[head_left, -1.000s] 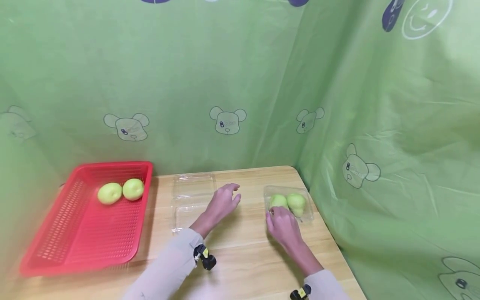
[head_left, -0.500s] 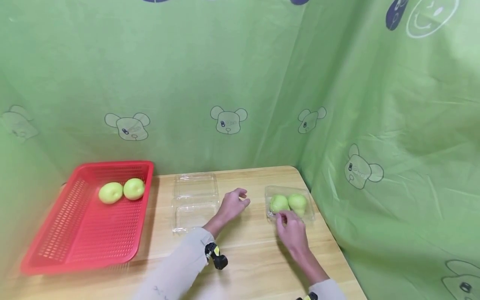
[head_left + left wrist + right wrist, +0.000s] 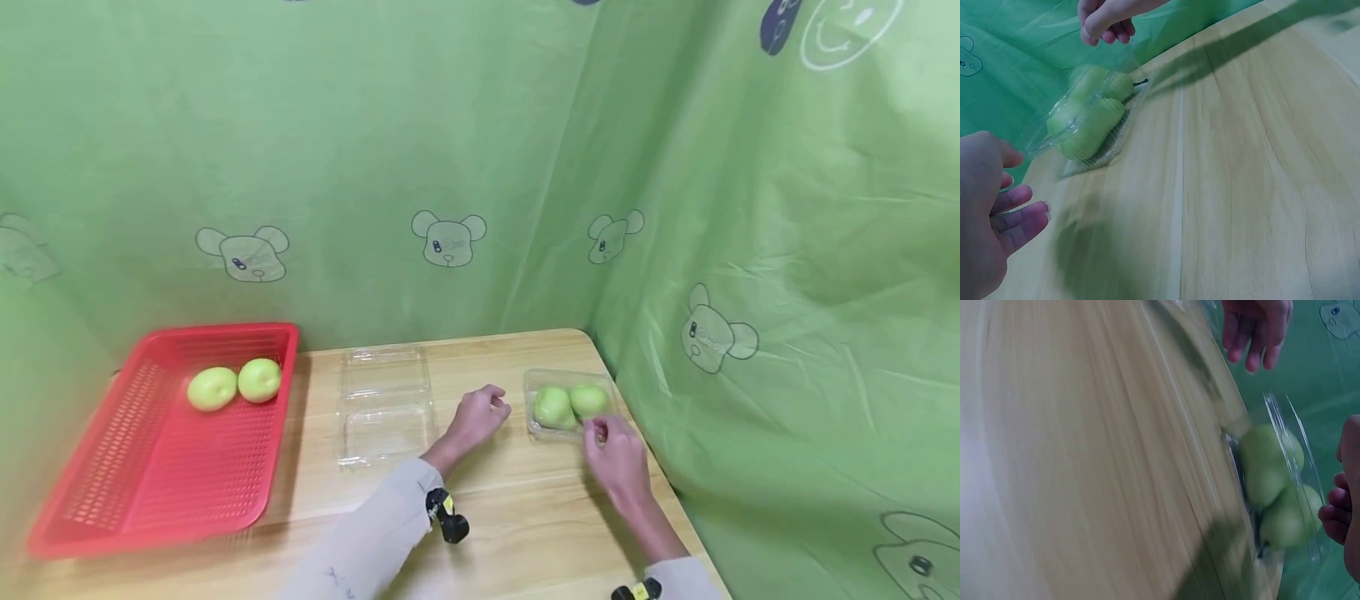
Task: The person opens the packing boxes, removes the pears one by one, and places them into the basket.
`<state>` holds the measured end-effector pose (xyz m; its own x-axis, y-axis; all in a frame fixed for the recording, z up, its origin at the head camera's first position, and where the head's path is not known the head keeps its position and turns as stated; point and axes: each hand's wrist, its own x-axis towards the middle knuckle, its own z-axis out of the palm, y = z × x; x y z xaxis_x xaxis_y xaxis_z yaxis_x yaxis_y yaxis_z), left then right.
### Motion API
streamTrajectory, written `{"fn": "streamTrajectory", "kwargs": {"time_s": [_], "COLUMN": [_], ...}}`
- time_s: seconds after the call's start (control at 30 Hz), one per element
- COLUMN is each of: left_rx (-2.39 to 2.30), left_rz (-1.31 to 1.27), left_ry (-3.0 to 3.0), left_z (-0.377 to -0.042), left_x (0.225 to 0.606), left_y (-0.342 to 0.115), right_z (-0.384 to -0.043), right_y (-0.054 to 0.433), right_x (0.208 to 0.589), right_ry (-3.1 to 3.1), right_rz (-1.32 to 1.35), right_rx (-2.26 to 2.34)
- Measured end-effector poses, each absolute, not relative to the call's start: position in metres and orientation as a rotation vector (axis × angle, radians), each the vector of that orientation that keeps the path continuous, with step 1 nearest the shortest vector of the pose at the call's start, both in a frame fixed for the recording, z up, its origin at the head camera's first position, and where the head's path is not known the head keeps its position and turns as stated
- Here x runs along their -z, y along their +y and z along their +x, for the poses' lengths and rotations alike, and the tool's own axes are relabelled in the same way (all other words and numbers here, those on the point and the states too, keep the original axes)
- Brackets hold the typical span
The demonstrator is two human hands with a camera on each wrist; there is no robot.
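Note:
Two green pears [image 3: 1089,125] lie side by side in a clear plastic clamshell box [image 3: 553,377] at the table's right. Its thin lid [image 3: 1294,475] shows over the fruit in the right wrist view. My right hand [image 3: 619,457] is at the box's front right corner, fingers loosely curled close to the rim, with nothing visible between them. Left of the box, my left hand [image 3: 477,418] hovers over the table with relaxed, slightly bent fingers, holding nothing. In the left wrist view its fingertips [image 3: 1038,215] are apart from the box.
A second clear clamshell [image 3: 386,425] lies opened out on the wooden table [image 3: 510,517], left of my left hand. Farther left, a red perforated basket [image 3: 180,483] holds two yellow-green fruits [image 3: 212,388]. Green curtains [image 3: 360,150] stand behind and along the right table edge.
My right hand has moved rightward along the box's front, from the left pear to the right corner. My left hand has shifted right, nearer the box.

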<state>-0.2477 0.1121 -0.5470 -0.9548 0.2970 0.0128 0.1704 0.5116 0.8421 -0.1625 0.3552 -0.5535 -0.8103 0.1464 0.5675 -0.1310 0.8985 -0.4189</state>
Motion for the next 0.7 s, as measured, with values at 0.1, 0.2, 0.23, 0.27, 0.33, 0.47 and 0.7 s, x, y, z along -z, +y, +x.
{"fn": "streamTrajectory", "kwargs": {"time_s": [0.1,0.2,0.23,0.27,0.33,0.47,0.7], "left_rx": [-1.398,-1.381,-1.378,-1.371,-1.365,-1.337,-1.121], "left_rz": [0.417,0.412,0.415,0.418,0.439,0.496,0.605], "left_ry": [2.622,2.611,2.610,2.612,2.617,2.656,2.820], "left_z": [-0.247,-0.246,-0.247,-0.247,-0.248,-0.248,-0.244], "left_x": [0.549,0.551,0.551,0.551,0.551,0.552,0.555], "left_y": [0.114,0.117,0.118,0.118,0.121,0.127,0.138], "right_z": [-0.162,-0.162,-0.163,-0.164,-0.165,-0.169,-0.178], "right_y": [0.366,0.376,0.379,0.382,0.388,0.398,0.419], "right_x": [0.555,0.556,0.556,0.556,0.555,0.556,0.564], "right_ry": [-2.434,-2.458,-2.469,-2.483,-2.502,-2.531,-2.523], "right_rz": [-0.039,-0.104,-0.128,-0.149,-0.177,-0.184,-0.153], "right_rx": [-0.600,-0.636,-0.648,-0.657,-0.681,-0.694,-0.624]}}
